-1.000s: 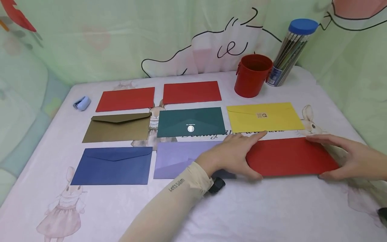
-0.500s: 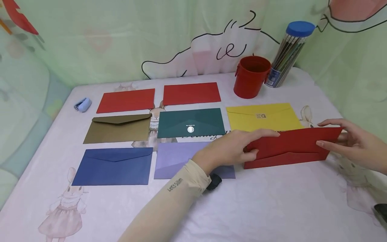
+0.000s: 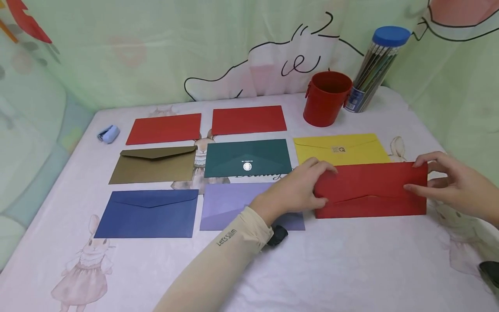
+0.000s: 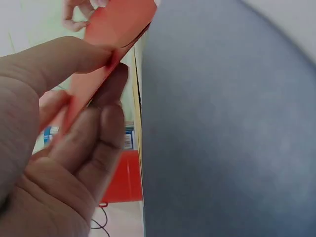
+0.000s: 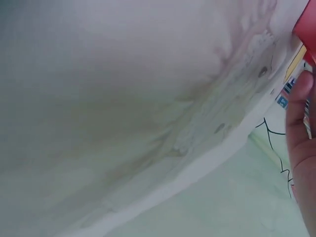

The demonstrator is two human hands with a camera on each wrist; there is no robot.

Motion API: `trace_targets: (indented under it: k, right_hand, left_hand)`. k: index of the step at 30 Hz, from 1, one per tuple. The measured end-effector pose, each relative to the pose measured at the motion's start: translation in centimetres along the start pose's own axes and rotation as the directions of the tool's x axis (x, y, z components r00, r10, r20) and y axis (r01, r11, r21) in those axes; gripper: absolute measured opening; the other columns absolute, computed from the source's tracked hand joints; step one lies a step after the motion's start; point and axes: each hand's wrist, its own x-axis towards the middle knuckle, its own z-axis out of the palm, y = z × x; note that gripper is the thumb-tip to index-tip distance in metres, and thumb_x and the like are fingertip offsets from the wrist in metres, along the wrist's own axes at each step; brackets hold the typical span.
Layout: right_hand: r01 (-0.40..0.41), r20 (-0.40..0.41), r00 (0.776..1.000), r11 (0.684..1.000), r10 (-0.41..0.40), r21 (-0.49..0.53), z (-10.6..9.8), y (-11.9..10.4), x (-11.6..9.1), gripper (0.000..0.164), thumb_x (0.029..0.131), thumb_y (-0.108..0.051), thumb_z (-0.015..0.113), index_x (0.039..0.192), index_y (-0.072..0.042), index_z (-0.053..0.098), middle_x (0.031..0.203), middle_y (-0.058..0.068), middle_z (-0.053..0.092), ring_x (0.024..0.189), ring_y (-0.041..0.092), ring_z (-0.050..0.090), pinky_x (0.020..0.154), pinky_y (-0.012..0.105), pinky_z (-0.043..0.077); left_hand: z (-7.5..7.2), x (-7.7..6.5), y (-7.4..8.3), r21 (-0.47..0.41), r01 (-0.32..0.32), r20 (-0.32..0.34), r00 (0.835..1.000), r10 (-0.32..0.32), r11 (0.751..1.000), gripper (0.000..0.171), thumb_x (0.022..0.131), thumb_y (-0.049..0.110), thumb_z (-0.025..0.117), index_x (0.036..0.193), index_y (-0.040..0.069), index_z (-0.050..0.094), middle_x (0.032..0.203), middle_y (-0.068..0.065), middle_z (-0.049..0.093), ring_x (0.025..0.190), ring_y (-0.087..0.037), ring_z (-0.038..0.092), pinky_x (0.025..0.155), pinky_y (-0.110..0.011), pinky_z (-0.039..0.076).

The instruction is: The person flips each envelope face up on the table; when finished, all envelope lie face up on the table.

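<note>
A red envelope [image 3: 370, 186] with its flap line facing me is tilted up off the table at the right of the head view. My left hand [image 3: 292, 186] grips its left end, thumb in front and fingers behind. In the left wrist view the left hand [image 4: 64, 143] pinches the edge of the red envelope [image 4: 118, 24]. At the other end, my right hand [image 3: 460, 184] holds the envelope between thumb and fingers. Only part of the right hand [image 5: 301, 113] shows in the right wrist view, beside a corner of red paper [image 5: 307, 32].
Behind lies a yellow envelope [image 3: 339, 147]. Leftward are green [image 3: 249, 156], purple [image 3: 230, 206], blue [image 3: 146, 216] and olive [image 3: 153, 167] envelopes, plus two red ones [image 3: 249, 120]. A red bucket [image 3: 326, 99] and a pencil tube [image 3: 376, 71] stand at the back right.
The red envelope lay flat with a plain face up; it has been lifted and turned to show its flap side. Its upper edge now overlaps the yellow envelope's front edge in view.
</note>
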Motion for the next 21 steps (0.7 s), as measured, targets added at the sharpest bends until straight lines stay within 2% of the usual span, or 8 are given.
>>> trace_targets:
  k: [4, 8, 11, 13, 14, 15, 18, 21]
  right_hand:
    - [-0.015, 0.087, 0.996, 0.987, 0.03, -0.163, 0.1, 0.1, 0.4, 0.048, 0.08, -0.007, 0.086, 0.116, -0.004, 0.054, 0.108, 0.018, 0.058, 0.078, 0.014, 0.062, 0.055, 0.024, 0.054]
    - [-0.036, 0.133, 0.989, 0.971, 0.069, -0.236, 0.3, 0.0, 0.5, 0.048, 0.079, -0.019, 0.088, 0.113, -0.006, 0.058, 0.096, 0.012, 0.06, 0.073, 0.019, 0.062, 0.054, 0.025, 0.053]
    - [-0.026, 0.163, 0.983, 0.95, 0.081, -0.312, 0.3, -0.2, 0.5, 0.049, 0.077, -0.026, 0.089, 0.111, -0.006, 0.06, 0.092, 0.007, 0.06, 0.075, 0.02, 0.059, 0.055, 0.026, 0.052]
    - [0.01, 0.177, 0.982, 0.914, 0.068, -0.405, 0.3, -0.5, 0.6, 0.047, 0.075, -0.031, 0.09, 0.107, -0.007, 0.063, 0.091, 0.007, 0.058, 0.076, 0.021, 0.057, 0.056, 0.028, 0.051]
    - [0.041, 0.193, 0.98, 0.885, 0.056, -0.465, 0.3, -0.8, 0.7, 0.046, 0.074, -0.034, 0.09, 0.104, -0.009, 0.065, 0.091, 0.007, 0.057, 0.078, 0.023, 0.055, 0.057, 0.031, 0.052]
    - [0.115, 0.229, 0.973, 0.842, 0.011, -0.527, 0.2, -0.8, 0.8, 0.044, 0.071, -0.035, 0.09, 0.1, -0.012, 0.066, 0.09, 0.006, 0.056, 0.079, 0.023, 0.054, 0.058, 0.032, 0.052]
    - [0.176, 0.242, 0.97, 0.768, -0.028, -0.616, 0.3, -1.7, 1.2, 0.035, 0.069, -0.037, 0.089, 0.089, -0.018, 0.067, 0.092, 0.008, 0.054, 0.079, 0.024, 0.052, 0.06, 0.037, 0.053]
    - [0.203, 0.282, 0.959, 0.76, -0.028, -0.617, 0.4, -2.6, 1.6, 0.032, 0.069, -0.037, 0.087, 0.082, -0.021, 0.063, 0.089, 0.004, 0.052, 0.076, 0.02, 0.051, 0.061, 0.036, 0.049]
  left_hand:
    - [0.2, 0.0, 0.1, 0.081, 0.064, 0.054, 0.996, -0.069, 0.995, 0.061, 0.086, 0.03, 0.08, 0.139, 0.02, 0.054, 0.126, 0.006, 0.051, 0.111, -0.003, 0.045, 0.09, -0.014, 0.042]
    - [0.6, 0.0, 0.3, 0.222, 0.082, 0.066, 0.993, -0.099, 0.972, 0.062, 0.086, 0.039, 0.079, 0.141, 0.024, 0.054, 0.13, 0.007, 0.051, 0.118, -0.007, 0.043, 0.103, -0.022, 0.035]
    - [0.9, 0.1, 0.6, 0.312, 0.105, 0.042, 0.991, -0.124, 0.944, 0.067, 0.084, 0.045, 0.079, 0.143, 0.025, 0.052, 0.134, 0.006, 0.049, 0.123, -0.01, 0.039, 0.105, -0.027, 0.033]
    - [1.2, 0.2, 0.8, 0.35, 0.134, 0.017, 0.989, -0.15, 0.927, 0.071, 0.081, 0.048, 0.08, 0.143, 0.026, 0.051, 0.138, 0.006, 0.046, 0.126, -0.012, 0.035, 0.105, -0.029, 0.032]
    - [1.3, 0.2, 0.9, 0.364, 0.151, 0.005, 0.986, -0.165, 0.919, 0.073, 0.08, 0.05, 0.081, 0.142, 0.027, 0.05, 0.14, 0.005, 0.045, 0.127, -0.012, 0.034, 0.104, -0.03, 0.032]
    - [1.3, 0.3, 1.0, 0.376, 0.166, -0.008, 0.984, -0.176, 0.912, 0.075, 0.079, 0.051, 0.081, 0.142, 0.027, 0.049, 0.142, 0.005, 0.043, 0.128, -0.013, 0.033, 0.104, -0.031, 0.032]
    - [1.3, 0.2, 1.1, 0.384, 0.206, -0.035, 0.977, -0.208, 0.9, 0.074, 0.077, 0.053, 0.082, 0.138, 0.028, 0.049, 0.145, 0.006, 0.04, 0.129, -0.014, 0.032, 0.102, -0.033, 0.032]
    - [1.4, 0.1, 1.1, 0.37, 0.209, -0.036, 0.977, -0.21, 0.905, 0.073, 0.076, 0.052, 0.083, 0.137, 0.028, 0.05, 0.143, 0.006, 0.041, 0.128, -0.013, 0.034, 0.1, -0.033, 0.033]
